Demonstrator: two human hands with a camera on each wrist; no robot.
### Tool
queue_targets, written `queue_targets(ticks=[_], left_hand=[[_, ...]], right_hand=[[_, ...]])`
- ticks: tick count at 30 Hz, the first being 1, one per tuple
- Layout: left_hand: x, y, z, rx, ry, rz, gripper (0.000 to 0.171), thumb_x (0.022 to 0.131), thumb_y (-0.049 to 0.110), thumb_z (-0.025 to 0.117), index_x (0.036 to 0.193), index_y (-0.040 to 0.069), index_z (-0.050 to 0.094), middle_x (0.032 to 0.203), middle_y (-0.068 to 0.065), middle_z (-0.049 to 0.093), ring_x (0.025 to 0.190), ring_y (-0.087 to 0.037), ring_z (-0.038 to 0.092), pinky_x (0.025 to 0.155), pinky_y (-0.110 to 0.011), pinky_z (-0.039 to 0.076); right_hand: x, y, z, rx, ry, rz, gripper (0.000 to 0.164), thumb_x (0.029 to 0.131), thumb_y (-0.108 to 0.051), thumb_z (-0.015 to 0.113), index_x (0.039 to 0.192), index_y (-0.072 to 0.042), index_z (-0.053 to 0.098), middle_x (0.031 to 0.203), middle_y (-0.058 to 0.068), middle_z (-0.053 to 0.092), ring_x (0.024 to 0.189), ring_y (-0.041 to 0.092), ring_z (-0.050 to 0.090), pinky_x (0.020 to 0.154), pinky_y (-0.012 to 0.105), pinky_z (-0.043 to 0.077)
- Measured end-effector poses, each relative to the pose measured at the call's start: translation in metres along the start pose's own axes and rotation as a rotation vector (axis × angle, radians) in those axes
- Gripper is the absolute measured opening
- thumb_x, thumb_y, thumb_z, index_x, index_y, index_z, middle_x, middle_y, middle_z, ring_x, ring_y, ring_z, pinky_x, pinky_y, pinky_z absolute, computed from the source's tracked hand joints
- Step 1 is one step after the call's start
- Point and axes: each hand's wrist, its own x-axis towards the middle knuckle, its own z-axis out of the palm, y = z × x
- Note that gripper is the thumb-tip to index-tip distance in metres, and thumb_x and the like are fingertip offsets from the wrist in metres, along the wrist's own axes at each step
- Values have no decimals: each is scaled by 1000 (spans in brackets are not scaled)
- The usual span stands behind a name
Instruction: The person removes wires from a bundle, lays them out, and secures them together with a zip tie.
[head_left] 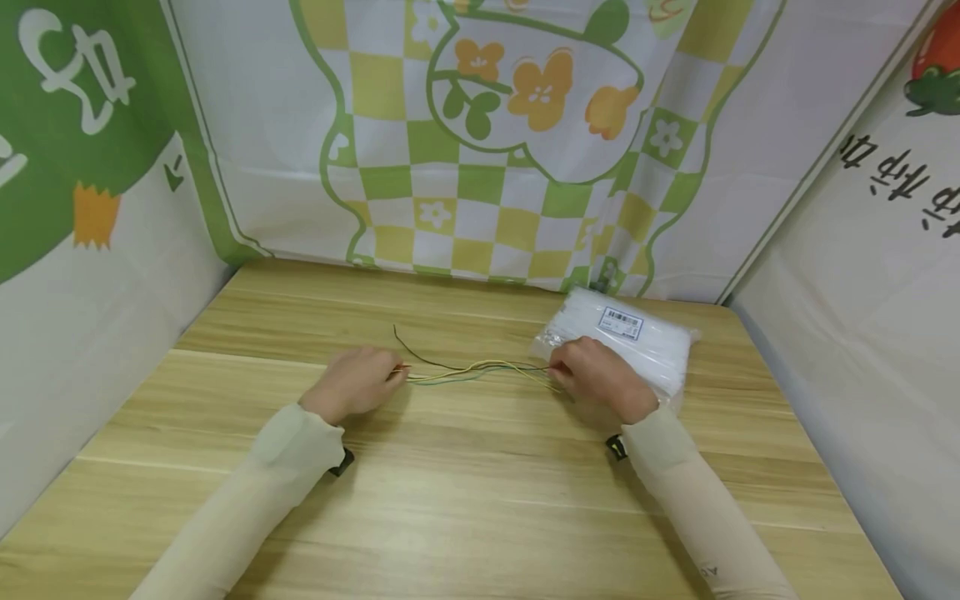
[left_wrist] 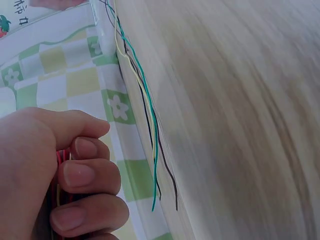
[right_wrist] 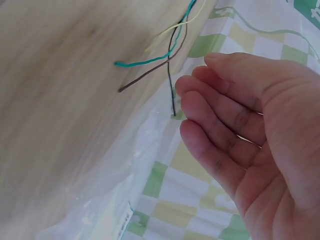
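My left hand (head_left: 356,382) is curled into a fist, palm side seen in the left wrist view, and grips thin red strands (left_wrist: 62,156) that show between palm and fingers. Several loose thin wires (head_left: 491,362), yellow, green and dark, stretch across the table between both hands. The teal wire (left_wrist: 156,135) has its free end beyond the left fist. My right hand (head_left: 600,377) is beside the other wire ends, its fingers gently bent and the palm bare in the right wrist view. There, a brown wire (right_wrist: 145,75) ends just off its fingertips.
A clear plastic bag (head_left: 652,346) of white contents with a barcode label (head_left: 621,323) lies behind and beside the right hand. A patterned cloth (head_left: 480,208) rises at the back edge of the wooden table (head_left: 450,508). Printed cloth walls stand at both sides.
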Motion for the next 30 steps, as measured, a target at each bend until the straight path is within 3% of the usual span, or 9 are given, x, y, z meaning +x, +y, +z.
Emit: queue_targets(ticks=[9,14,23,30], left_hand=[[6,10,3,11,11,25,43,109,24,50,67,21,41,61,5,39,56,-11,36,52,-27,27],[9,17,6,3,1,46,45,110,25,50,67,22,37,60,6,36,54,-9,32,51,-25,25],[17,35,7,-6,-14,79,41,109,24,50,69,21,44,59,7,35,52,-8,28,50,-24,22],[21,48,8,-20,-31,97,43,110,25,50,68,23,40,62,6,36,54,-8,29,52,-26,24]], right_hand=[[4,-9,-3,20,46,-91,12,95,-5,75,83,-7,78,74,-4,70,62,3,50,62,22,47],[8,-18,-7,26,53,-126,21,95,-5,74,75,-11,70,66,-7,60,59,1,44,60,21,43],[11,-30,-7,0,90,-193,19,94,-6,74,77,-12,71,72,-4,68,64,4,53,63,22,49],[12,-35,-4,-19,119,-221,15,94,-8,75,79,-12,73,75,-3,71,67,6,60,65,25,53]])
